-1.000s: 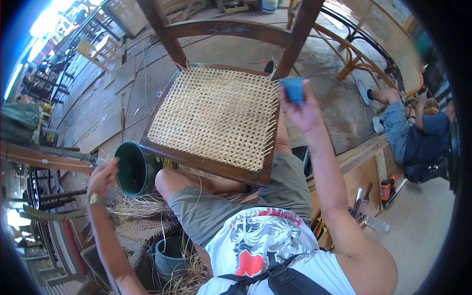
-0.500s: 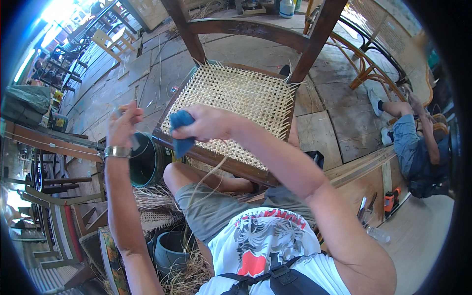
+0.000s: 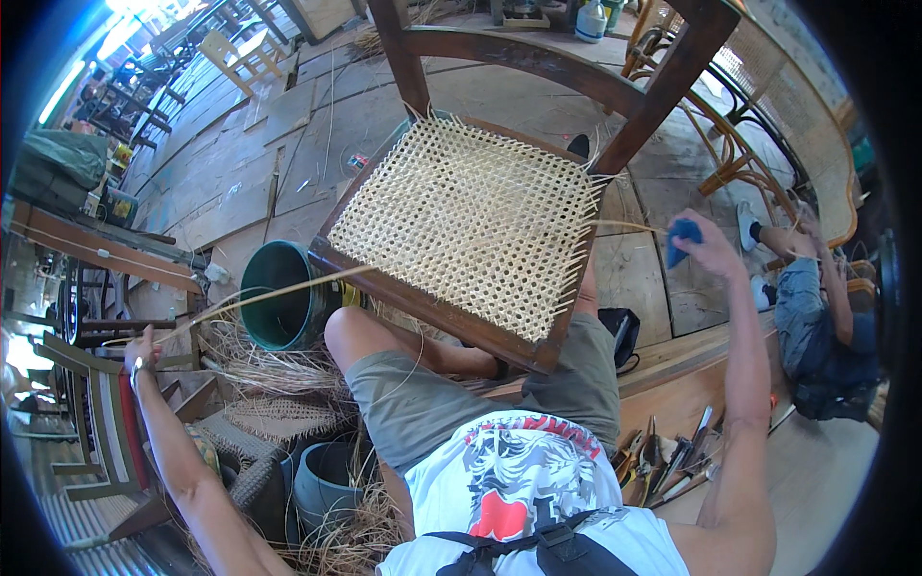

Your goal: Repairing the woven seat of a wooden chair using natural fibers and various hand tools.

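Note:
A long pale cane strand (image 3: 298, 286) runs taut from far left to far right, passing over the chair seat. Its left part is gripped by my left hand (image 3: 142, 350), stretched out low at the left. My right hand (image 3: 713, 250), extended to the right, is closed round a blue cloth (image 3: 683, 240) folded over the strand. Between my knees stands a dark wooden chair (image 3: 519, 67), its seat of woven cane (image 3: 461, 211) full of small holes. Loose cane ends stick out along the seat's right edge.
A green bucket (image 3: 280, 298) stands left of the chair, and a grey bucket (image 3: 327, 485) sits lower among loose cane fibres (image 3: 370, 542). Hand tools (image 3: 672, 461) lie on the right. Another person (image 3: 816, 307) sits at far right beside rattan furniture (image 3: 725, 173).
My hands have spread wide apart: the left went down and left, the right swung across to the right with the blue cloth. The strand now stretches between them.

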The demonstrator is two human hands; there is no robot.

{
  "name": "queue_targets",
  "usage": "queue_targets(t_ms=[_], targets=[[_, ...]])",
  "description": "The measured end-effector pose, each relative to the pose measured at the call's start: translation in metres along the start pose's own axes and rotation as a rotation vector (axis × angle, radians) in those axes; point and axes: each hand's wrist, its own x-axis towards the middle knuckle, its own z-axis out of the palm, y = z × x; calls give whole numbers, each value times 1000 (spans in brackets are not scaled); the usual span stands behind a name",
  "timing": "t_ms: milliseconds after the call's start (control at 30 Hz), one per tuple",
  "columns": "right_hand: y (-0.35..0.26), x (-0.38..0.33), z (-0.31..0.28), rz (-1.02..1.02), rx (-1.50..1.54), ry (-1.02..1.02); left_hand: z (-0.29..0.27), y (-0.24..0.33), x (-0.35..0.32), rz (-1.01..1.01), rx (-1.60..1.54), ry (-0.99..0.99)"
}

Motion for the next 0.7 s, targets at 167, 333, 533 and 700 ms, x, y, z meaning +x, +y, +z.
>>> queue_targets(t_ms=[167, 333, 533, 700], targets=[[-129, 36, 130, -302, 161, -212, 64, 210, -194, 718, 379, -212], [-222, 41, 209, -583, -4, -321, 120, 315, -388, 1200, -27, -878], [-205, 30, 198, -606, 125, -277, 150, 328, -438, 947, 73, -1230], [-163, 18, 177, -539, 136, -62, 163, 289, -411, 1223, 33, -1015]])
